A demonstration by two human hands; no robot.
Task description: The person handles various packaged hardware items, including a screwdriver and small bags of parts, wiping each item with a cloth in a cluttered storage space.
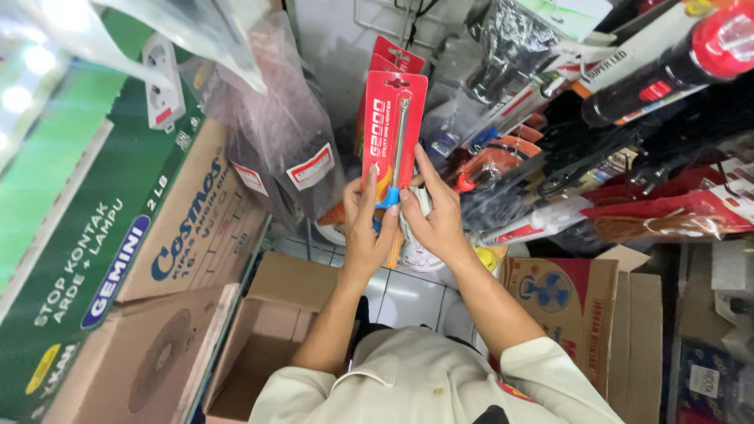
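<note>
You stand on a tiled floor among boxes and hanging stock — both your left hand and right hand grip a red carded lighter held up; its lower end is hidden behind your fingers.

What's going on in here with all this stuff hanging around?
A person in a cream shirt holds a red carded long-nosed lighter pack up in both hands, the left hand and right hand gripping its lower end. More packaged goods hang on the wall; an open cardboard box sits below.
</note>
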